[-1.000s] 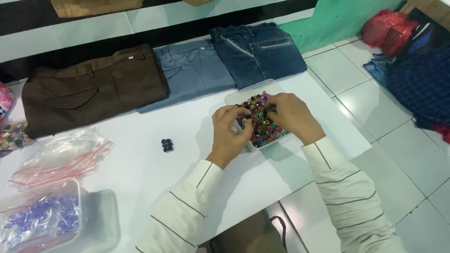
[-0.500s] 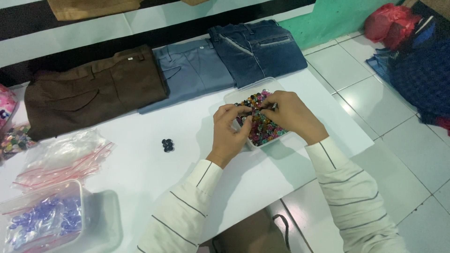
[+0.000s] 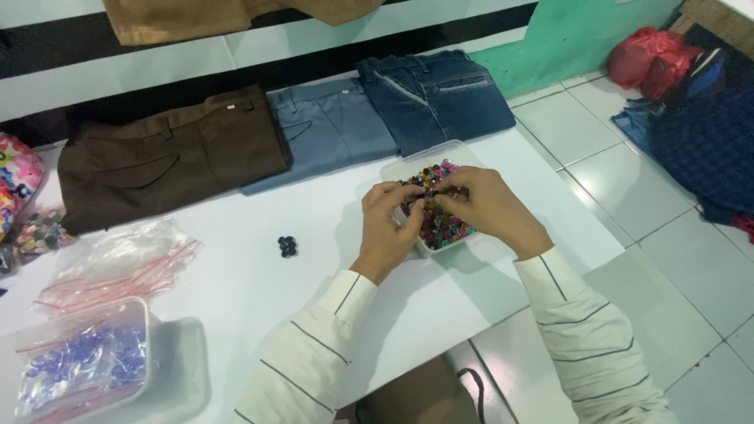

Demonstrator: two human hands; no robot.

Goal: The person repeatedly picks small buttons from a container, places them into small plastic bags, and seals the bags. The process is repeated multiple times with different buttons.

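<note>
At centre frame, slightly right, a clear rectangular plastic tray (image 3: 408, 166) filled with small multicoloured beads (image 3: 444, 228) rests flat on the white table (image 3: 236, 267), close to the table's right edge and within easy reach of both arms. Both hands work directly above the tray, presumably so that any dropped bead falls back among the rest. The left hand (image 3: 386, 228) is curled, fingertips pinched together over the beads; the right hand (image 3: 483, 208) faces it with a similar closed pinch grip, the fingertips of both hands almost meeting. Something small appears to be held between them, but it is too small to identify, and whether each grip actually has a bead cannot be told. A small cluster of dark beads (image 3: 287, 246) lies apart on the bare table, left of the tray. At lower left, a clear plastic box of pale violet beads (image 3: 82, 369) stands beside crumpled clear zip bags with red seals (image 3: 118, 263). Along the upper table edge, three folded trousers lie side by side: brown (image 3: 173, 153), grey-blue (image 3: 330, 129) and dark denim (image 3: 440, 98), set back clear of the working area.
</note>
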